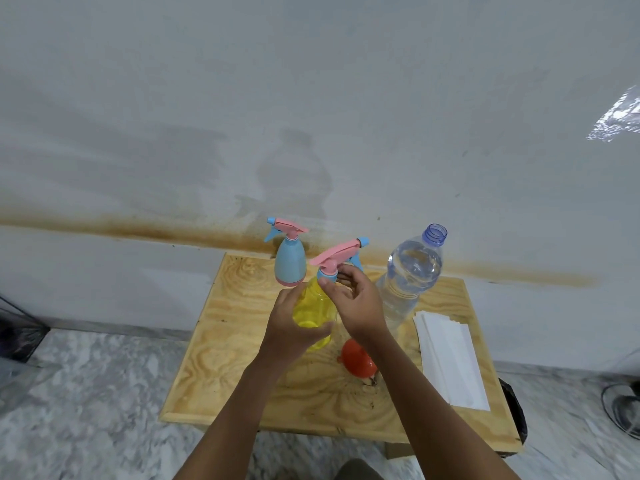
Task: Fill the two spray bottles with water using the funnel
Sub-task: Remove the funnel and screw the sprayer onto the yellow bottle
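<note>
The person is holding the yellow spray bottle (313, 306) just above the middle of the wooden table (225, 375). The left hand (287, 327) is wrapping its curled fingers round the yellow body. The right hand (356, 303) is pinching the blue collar (327, 273) under the pink spray head (337, 254) with thumb and fingertips.

Since the water bottle (410, 275) at 2 o'clock is standing uncapped and nearly full, the step in hand is probably unscrewing the head. To do it well, the left hand should be clamping the body firmly while the right is turning only the collar, not the trigger. The bottle should be staying upright so that the dip tube lifts out straight.

The bottle's long axis is running almost vertically, its top leaning slightly away toward 12 o'clock, and its nozzle is pointing toward 2 o'clock. The blue spray bottle (290, 265) is standing at 11 o'clock, nozzle toward 9. The red funnel (356, 358) is lying at 5 o'clock beside the right wrist, and the white papers (450, 358) at 4 o'clock.
</note>
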Motion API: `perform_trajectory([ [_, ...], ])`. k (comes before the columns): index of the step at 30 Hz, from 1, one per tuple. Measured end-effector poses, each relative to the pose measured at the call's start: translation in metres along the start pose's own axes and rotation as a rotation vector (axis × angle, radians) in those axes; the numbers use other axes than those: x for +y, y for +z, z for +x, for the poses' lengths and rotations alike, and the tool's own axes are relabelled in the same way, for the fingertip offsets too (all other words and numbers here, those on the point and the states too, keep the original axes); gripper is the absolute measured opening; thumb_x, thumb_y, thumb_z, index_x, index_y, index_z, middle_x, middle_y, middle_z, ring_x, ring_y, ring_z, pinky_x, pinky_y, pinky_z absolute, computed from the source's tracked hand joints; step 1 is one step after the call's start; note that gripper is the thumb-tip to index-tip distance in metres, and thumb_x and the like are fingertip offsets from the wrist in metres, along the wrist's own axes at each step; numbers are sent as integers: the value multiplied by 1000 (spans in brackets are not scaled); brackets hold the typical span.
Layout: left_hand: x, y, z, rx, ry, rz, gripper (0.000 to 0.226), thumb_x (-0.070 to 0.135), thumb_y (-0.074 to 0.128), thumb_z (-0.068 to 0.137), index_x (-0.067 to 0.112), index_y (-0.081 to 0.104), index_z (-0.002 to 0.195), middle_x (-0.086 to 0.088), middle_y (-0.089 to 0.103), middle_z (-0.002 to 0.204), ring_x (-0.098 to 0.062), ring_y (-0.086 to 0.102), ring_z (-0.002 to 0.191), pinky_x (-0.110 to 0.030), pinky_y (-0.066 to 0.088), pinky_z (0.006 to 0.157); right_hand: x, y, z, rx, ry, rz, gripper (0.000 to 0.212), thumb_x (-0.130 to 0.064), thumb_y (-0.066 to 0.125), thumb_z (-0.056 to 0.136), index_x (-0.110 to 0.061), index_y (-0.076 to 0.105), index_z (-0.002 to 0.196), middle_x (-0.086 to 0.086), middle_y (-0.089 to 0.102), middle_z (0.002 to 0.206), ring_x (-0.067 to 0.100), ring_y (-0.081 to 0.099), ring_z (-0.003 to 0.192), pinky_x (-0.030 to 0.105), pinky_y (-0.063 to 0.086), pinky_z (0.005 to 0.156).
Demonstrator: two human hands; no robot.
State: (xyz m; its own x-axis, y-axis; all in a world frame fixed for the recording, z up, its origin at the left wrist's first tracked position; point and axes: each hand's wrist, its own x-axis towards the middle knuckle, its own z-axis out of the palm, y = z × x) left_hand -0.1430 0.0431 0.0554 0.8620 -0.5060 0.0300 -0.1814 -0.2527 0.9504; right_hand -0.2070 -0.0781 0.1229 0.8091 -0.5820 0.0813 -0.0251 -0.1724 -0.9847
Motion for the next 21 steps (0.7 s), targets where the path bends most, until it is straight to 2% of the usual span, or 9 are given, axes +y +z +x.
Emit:
perform_trajectory([
  [2,-2,1,1,-4,0,-4,82,30,90,66,22,53,139,9,56,119,-5,56,113,-6,46,80,0,2,-2,-24,6,12,19,-23,67,94,-34,65,110,-17,72,106,-2,64,103,26,51,93],
  [4,-3,2,1,-5,7,-11,83,33,90,65,22,53,138,8,57,119,-6,57,113,-8,47,83,-1,2,-4,-66,11,71,22,-19,58,100,-29,65,118,-18,72,108,-2,65,105,16,49,87],
  [6,-2,4,2,4,25,-16,88,44,87,60,20,54,138,6,58,121,-8,57,115,-12,48,89,-2,4,-7,-53,5,112,23,-14,55,101,-22,65,120,-19,74,105,-2,66,103,13,49,83],
  [8,0,5,2,7,43,-24,91,49,83,57,19,55,138,4,58,121,-9,57,115,-13,48,91,-3,8,-10,28,13,163,21,-12,62,96,-18,67,116,-15,75,101,0,69,99,16,52,83],
  [11,2,6,1,-22,74,-28,86,38,88,61,19,55,138,3,59,120,-7,57,115,-8,46,89,0,15,-12,137,48,246,30,-12,73,88,-13,65,117,0,75,106,12,71,101,28,57,87],
  [14,4,6,1,-38,84,-27,82,37,86,62,20,56,136,5,60,118,-8,58,113,-8,46,86,2,13,-13,85,56,235,31,-18,71,91,-16,63,121,1,73,110,16,69,106,32,56,91],
  [16,4,5,1,-43,74,-39,79,39,86,62,20,58,133,5,60,114,-9,59,110,-9,46,85,2,6,-12,23,73,225,21,-20,65,95,-20,66,116,-4,74,104,9,69,100,24,55,84],
  [18,7,4,2,-40,69,-40,83,46,84,59,22,57,133,5,59,117,-11,57,114,-17,49,91,1,0,-8,16,50,160,13,-21,64,96,-25,69,107,-8,73,94,1,67,88,19,52,76],
  [21,9,4,3,-44,58,-56,78,47,83,59,36,57,132,7,59,122,-10,56,118,-30,52,98,0,1,-3,45,38,132,21,-12,72,89,-24,65,106,-9,71,100,3,66,96,21,53,87],
])
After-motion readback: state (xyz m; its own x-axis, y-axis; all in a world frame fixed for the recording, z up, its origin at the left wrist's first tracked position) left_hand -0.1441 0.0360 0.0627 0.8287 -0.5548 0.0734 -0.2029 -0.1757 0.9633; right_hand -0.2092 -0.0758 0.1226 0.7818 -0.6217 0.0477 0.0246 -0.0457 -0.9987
